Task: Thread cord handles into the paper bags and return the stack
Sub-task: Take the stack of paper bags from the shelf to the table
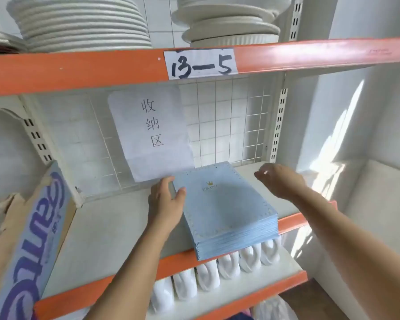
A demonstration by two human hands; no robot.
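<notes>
Stack of paper bags point(226, 211): pale blue, flat, dotted border along the edges, small gold crown and lettering on the top bag; lies on the white shelf point(116, 229), its near corner jutting over the orange front rail point(178, 257).
Left hand point(165, 202): fingers straight, touching the stack's left edge, holding nothing.
Right hand point(278, 179): hovers above the shelf just right of the stack, fingers loosely curled, holding nothing.

Stack of flat pale-blue paper bags point(226, 211), gold crown print on top; lies skewed on shelf point(106, 236), front corner overhanging.
</notes>
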